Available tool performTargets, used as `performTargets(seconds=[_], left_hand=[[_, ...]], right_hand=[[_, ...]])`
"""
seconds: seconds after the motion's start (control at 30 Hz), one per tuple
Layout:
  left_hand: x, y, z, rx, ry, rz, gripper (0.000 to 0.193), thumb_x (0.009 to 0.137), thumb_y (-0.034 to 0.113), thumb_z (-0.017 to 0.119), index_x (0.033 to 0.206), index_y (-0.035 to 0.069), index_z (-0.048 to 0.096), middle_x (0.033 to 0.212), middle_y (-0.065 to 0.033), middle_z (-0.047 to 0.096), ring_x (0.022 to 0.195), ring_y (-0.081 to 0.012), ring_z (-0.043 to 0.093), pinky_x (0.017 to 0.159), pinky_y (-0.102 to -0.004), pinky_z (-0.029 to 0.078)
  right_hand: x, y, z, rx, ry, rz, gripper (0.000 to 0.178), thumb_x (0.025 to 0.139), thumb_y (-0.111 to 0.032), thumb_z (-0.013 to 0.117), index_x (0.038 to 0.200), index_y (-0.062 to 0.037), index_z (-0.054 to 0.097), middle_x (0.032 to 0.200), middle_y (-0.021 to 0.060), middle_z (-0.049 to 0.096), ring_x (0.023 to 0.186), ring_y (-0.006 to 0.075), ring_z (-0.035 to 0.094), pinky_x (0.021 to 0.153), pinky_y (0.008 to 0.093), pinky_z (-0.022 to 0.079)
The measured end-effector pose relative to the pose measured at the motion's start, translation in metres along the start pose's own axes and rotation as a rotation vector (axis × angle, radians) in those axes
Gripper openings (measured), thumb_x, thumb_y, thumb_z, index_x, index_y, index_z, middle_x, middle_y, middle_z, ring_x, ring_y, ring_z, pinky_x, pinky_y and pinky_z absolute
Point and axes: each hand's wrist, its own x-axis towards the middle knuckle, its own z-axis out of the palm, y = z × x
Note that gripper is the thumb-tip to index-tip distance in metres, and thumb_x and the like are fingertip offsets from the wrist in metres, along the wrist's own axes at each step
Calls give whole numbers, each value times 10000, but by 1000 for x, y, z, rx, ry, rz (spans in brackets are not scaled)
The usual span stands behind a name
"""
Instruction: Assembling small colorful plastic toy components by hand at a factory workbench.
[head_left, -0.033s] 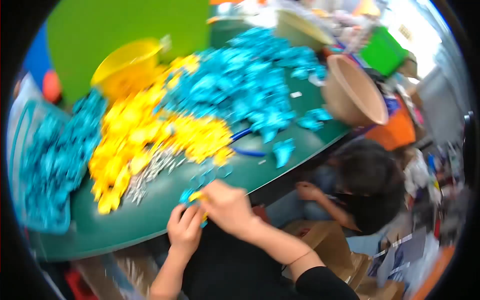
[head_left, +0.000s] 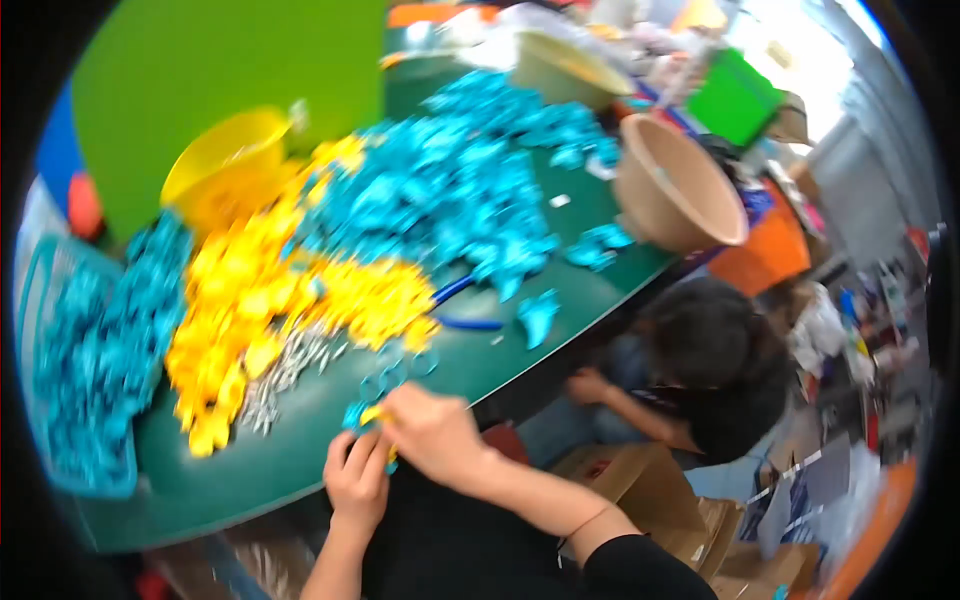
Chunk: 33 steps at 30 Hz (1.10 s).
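Note:
At the table's near edge my left hand [head_left: 357,482] is closed around a small teal plastic piece [head_left: 354,414], part of which shows above the fingers. My right hand [head_left: 432,436] pinches a small yellow piece [head_left: 372,414] against it. The fingers cover most of both pieces, so how they join cannot be seen. Just beyond my hands lie several teal rings [head_left: 395,374]. Past them are a heap of yellow pieces [head_left: 235,300], a small pile of silvery metal parts [head_left: 290,370] and blue-handled pliers [head_left: 470,323], partly under the yellow heap.
A large teal heap [head_left: 430,190] spreads across the green table [head_left: 240,490]. A teal basket [head_left: 125,480] of darker teal pieces stands left, a yellow bowl [head_left: 225,165] behind, a tan bowl [head_left: 680,185] at right. Beyond the table's right edge sits another person [head_left: 715,360], near cardboard boxes [head_left: 640,490].
The whole picture has shifted slightly left and down, as the head view turned. My hands keep the same hold on the teal and yellow pieces.

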Motion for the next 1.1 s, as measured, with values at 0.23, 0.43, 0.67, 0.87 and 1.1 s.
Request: performTargets(seconds=[0.23,0.43,0.67,0.87,1.1], left_hand=[[1,-7,-5,-122,-105,41,368,658,-13,634,1017,16,707,1050,-104,665,962,-352,581,811,-423,518],[5,-5,-2,-127,-55,12,333,638,-49,630,954,32,696,975,-92,669,926,-346,576,808,-422,499],[6,-7,-2,-142,-65,3,294,650,-24,646,934,37,697,931,-82,665,904,-336,571,787,-415,493],[8,-7,-2,-153,-62,6,321,639,-32,643,947,34,707,932,-82,669,904,-336,573,791,-412,493],[12,-3,-15,-159,-121,28,194,830,0,688,1024,15,703,1037,-138,678,969,-370,599,863,-447,495]], right_hand=[[-13,-12,-1,-100,77,15,173,796,-81,676,890,-70,531,822,80,565,662,270,673,524,375,525],[-3,-11,-10,-173,-38,-40,175,821,-136,702,891,-75,554,805,54,559,635,232,654,519,327,524],[3,-6,-6,-23,-21,22,161,844,-120,689,895,-66,546,816,70,560,664,280,650,542,359,540],[5,-3,-8,-8,-67,-24,223,784,-70,689,920,-37,515,844,108,562,700,307,662,546,395,537],[1,-7,1,-101,-55,-23,217,776,-82,671,929,-36,524,846,101,581,690,299,670,531,386,535]])
